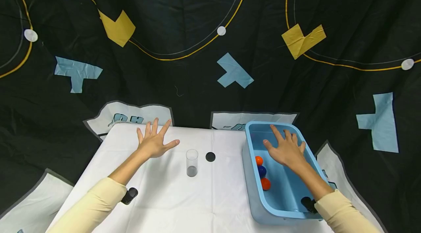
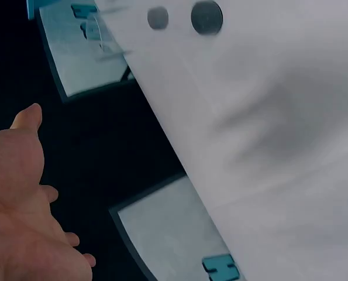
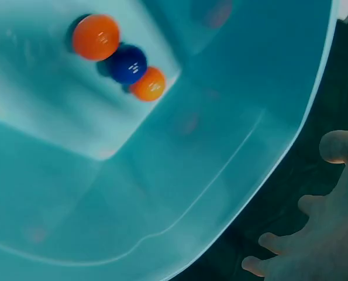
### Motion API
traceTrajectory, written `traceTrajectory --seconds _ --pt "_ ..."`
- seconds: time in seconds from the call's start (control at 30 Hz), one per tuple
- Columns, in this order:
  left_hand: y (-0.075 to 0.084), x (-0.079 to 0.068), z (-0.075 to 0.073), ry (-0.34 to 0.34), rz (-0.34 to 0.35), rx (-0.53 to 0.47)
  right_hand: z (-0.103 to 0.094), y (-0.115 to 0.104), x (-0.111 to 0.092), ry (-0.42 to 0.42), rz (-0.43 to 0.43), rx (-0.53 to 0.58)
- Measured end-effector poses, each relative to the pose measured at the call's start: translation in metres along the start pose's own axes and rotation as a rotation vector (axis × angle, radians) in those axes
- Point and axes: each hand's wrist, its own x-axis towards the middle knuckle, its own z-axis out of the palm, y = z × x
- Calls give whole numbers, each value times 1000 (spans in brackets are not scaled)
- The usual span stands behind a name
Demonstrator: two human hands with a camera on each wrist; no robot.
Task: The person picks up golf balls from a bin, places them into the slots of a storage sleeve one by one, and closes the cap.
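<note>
My left hand hovers over the far left part of the white table with its fingers spread and holds nothing. To its right stands a clear plastic cup, upright, near a flat black disc. My right hand, fingers also spread, is held above a light blue tub and grips nothing. Against the tub's left inner wall lie an orange ball, a dark blue ball and a red-orange ball. The right wrist view shows the dark blue ball between the two others.
The tub stands on the right side of the table. Black cloth hangs behind it, with blue tape and yellow tape pieces on it. White printed sheets show along the table's far edge.
</note>
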Motion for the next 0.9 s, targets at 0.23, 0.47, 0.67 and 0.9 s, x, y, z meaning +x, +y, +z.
traceTrajectory --seconds 0.23,0.47,0.67,0.9 --pt "19 -4 14 -48 74 -44 3 -29 -1 6 -72 40" --pt "25 -8 42 -73 141 -153 8 -58 2 -10 -127 132" --pt "24 -9 65 -81 129 -295 13 -77 -3 -44 -147 250" --pt "19 -7 84 -116 29 -402 18 -89 -4 -113 -143 355"
